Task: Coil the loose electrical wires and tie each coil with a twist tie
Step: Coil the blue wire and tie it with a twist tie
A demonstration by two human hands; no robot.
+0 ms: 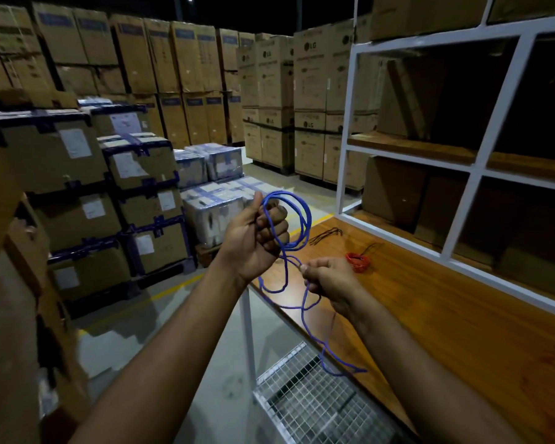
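- Right now the left hand (253,238) is raised in front of the person, its fingers curled round a few finished loops of blue wire (297,219), gripping them where they gather in the palm.
- Those loops stand roughly upright, arching up and over to the right of the fist.
- Below and to the right, the right hand (326,280) pinches the same wire between thumb and fingertips, just beside the bottom of the coil.
- From that pinch the uncoiled tail (314,334) hangs down and toward the person, kinked in a few loose bends, its free end lying at the near edge of the wooden shelf top (446,315).
- So the wire's long axis runs from the coil down toward the body. The right hand is the nearer to the slack and is probably the one to feed the next turn up to the left.
- A red wire coil (359,261) lies on the shelf top beyond the right hand; it looks already wound, though whether it is tied is hard to tell.
- Thin dark twist ties (329,234) lie farther back on the wood, apart from both hands.
- Coiling of the blue wire looks partly done, with tying not yet begun.
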